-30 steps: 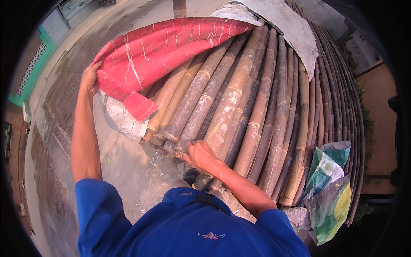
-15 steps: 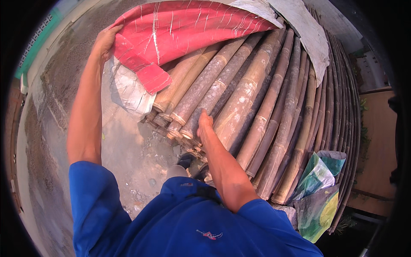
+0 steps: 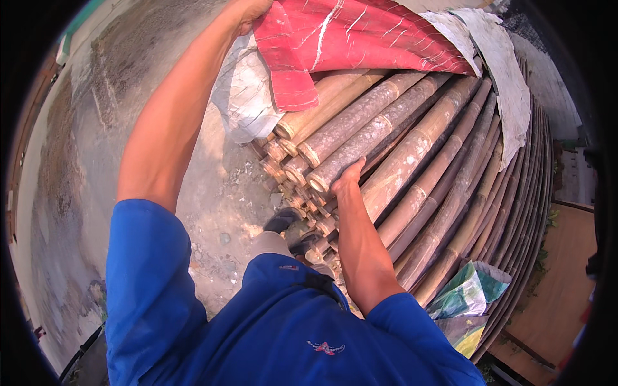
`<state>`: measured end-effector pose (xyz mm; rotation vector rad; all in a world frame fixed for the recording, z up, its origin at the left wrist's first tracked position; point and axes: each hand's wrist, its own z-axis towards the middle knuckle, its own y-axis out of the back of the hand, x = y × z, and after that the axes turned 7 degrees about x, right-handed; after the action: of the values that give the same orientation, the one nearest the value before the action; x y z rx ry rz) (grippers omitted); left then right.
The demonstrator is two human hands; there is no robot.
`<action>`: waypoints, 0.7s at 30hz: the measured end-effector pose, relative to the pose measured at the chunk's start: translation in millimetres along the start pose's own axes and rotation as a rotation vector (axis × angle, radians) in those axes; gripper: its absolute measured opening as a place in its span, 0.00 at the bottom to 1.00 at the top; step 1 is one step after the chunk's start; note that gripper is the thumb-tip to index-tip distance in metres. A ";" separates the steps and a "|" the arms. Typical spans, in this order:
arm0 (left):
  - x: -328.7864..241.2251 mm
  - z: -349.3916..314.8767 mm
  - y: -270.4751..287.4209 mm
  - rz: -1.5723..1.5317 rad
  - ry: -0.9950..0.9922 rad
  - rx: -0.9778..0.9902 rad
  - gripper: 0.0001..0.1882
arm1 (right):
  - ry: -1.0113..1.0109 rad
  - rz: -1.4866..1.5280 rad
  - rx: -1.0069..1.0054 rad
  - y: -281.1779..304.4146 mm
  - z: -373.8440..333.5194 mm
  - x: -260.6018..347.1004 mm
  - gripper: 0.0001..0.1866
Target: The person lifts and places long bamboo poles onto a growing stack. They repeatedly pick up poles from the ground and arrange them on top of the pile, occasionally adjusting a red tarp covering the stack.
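Note:
At the top, my left hand (image 3: 253,14) is closed on the edge of a red tarp (image 3: 360,35), holding it up off a stack of bamboo poles. My right hand (image 3: 349,177) is beside the cut end of a grey-brown bamboo pole (image 3: 376,132), thumb against its side and the other fingers mostly hidden by the pole. More thick poles (image 3: 418,145) lie to the right, and lighter ones (image 3: 335,90) to the left, partly under the tarp. A whitish sheet (image 3: 254,93) hangs beneath the tarp's near corner.
Another pale sheet (image 3: 505,83) drapes over the stack at the far right. A green, white and yellow plastic sheet (image 3: 470,293) lies on the near right poles. Below the pole ends are my shoes (image 3: 283,219) on dusty concrete (image 3: 212,238). A brown panel (image 3: 557,276) stands right.
The view has swung left, so the stack sits farther right and lower. My left hand, still on the red tarp, is higher. My right hand stays by the pole's end.

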<state>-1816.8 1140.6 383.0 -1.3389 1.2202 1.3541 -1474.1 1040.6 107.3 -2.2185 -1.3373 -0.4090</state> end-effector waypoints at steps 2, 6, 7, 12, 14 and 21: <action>-2.5 1.6 1.5 0.024 0.001 0.004 0.20 | -0.052 0.020 -0.054 0.7 -0.3 0.8 0.53; -7.2 8.5 6.3 0.077 0.015 0.005 0.21 | -0.052 0.053 -0.050 2.9 8.0 -2.0 0.54; -7.3 9.9 7.9 0.090 0.018 0.005 0.21 | -0.056 0.055 -0.046 3.4 10.0 -3.4 0.54; -3.6 19.9 19.7 0.114 0.025 -0.003 0.21 | -0.030 0.065 -0.037 -1.8 8.0 -6.3 0.58; 0.0 25.4 25.2 0.052 0.054 0.012 0.22 | 0.024 0.060 -0.083 -6.1 -0.6 -7.5 0.59; 12.2 43.5 46.3 0.055 0.022 -0.059 0.21 | 0.150 -0.245 -0.183 -10.7 -33.6 -4.2 0.64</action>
<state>-1870.2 1175.2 372.0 -1.3729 1.2485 1.4278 -1485.3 1022.5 135.8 -2.1222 -1.5475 -0.8000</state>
